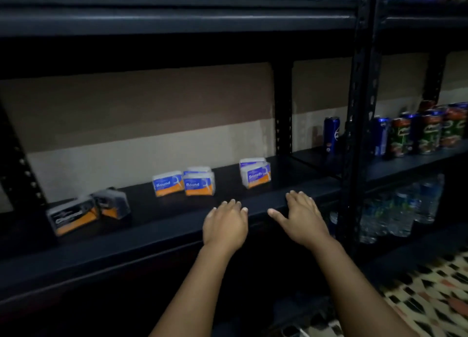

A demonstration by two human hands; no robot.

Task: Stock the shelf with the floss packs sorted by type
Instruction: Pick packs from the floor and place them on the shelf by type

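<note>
Blue floss packs [196, 182]: five.

A shop — dark metal shelving [177, 20] stocked with drink cans [428, 131].

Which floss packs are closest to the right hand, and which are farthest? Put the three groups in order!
From the right hand:
1. Smooth packs, just behind it, slightly left.
2. Round packs, mid-shelf, farther left.
3. Black charcoal packs, far left end.
</note>
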